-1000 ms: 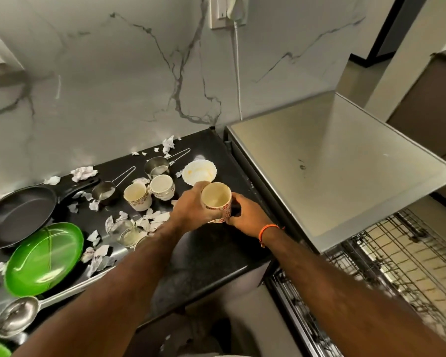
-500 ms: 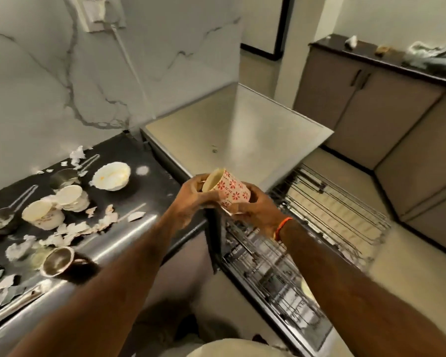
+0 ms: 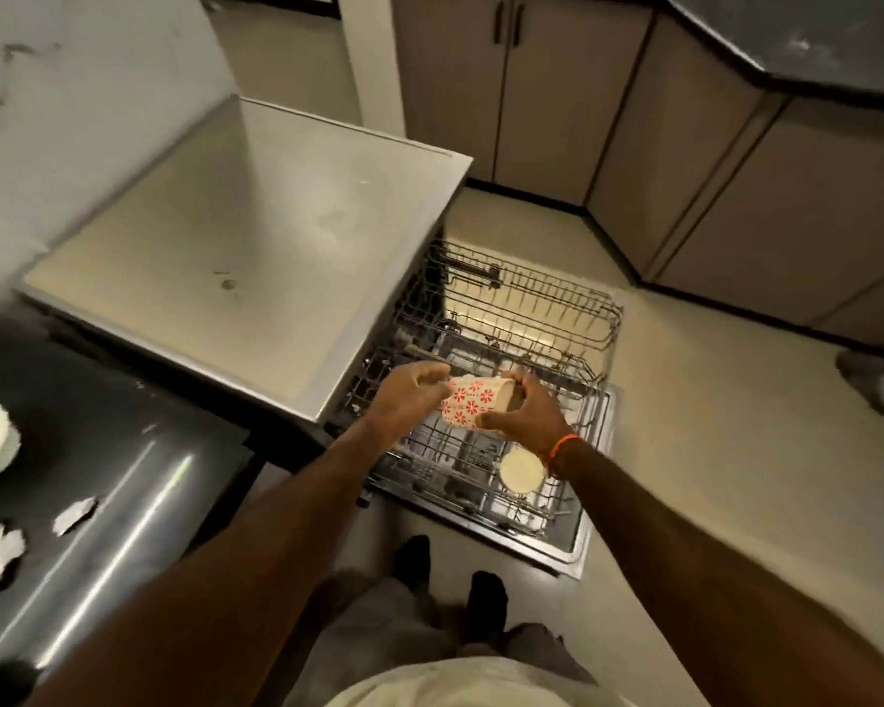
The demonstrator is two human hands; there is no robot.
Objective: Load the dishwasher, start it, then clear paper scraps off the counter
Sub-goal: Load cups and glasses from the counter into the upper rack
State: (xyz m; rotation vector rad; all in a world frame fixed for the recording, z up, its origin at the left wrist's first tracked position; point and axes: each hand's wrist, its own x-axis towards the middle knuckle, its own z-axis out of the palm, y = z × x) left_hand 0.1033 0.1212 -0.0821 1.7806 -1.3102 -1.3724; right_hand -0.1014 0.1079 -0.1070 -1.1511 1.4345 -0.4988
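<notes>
while both hands, left (image 3: 404,400) and right (image 3: 524,415), grip the cream red-flowered cup (image 3: 473,403), tip it mouth-down between tines of the wire dishwasher rack (image 3: 572,349), clear of the cream round dish (image 3: 521,469).

**One head-worn view, looking steeply down**

There is a single wide-angle camera, worn on the person's head and aimed forward and sharply down. It looks along both outstretched forearms to the hands, left (image 3: 404,400) and right (image 3: 524,418), which sit near mid-frame above the pulled-out dishwasher rack (image 3: 572,318). The person's own feet show at the lower edge, directly beneath the lens. The dark surface (image 3: 98,451) fills the lower left, close by; cabinet doors (image 3: 542,94) stand farther off along the top. Straight edges bow towards the corners, and the picture is slightly blurred.
</notes>
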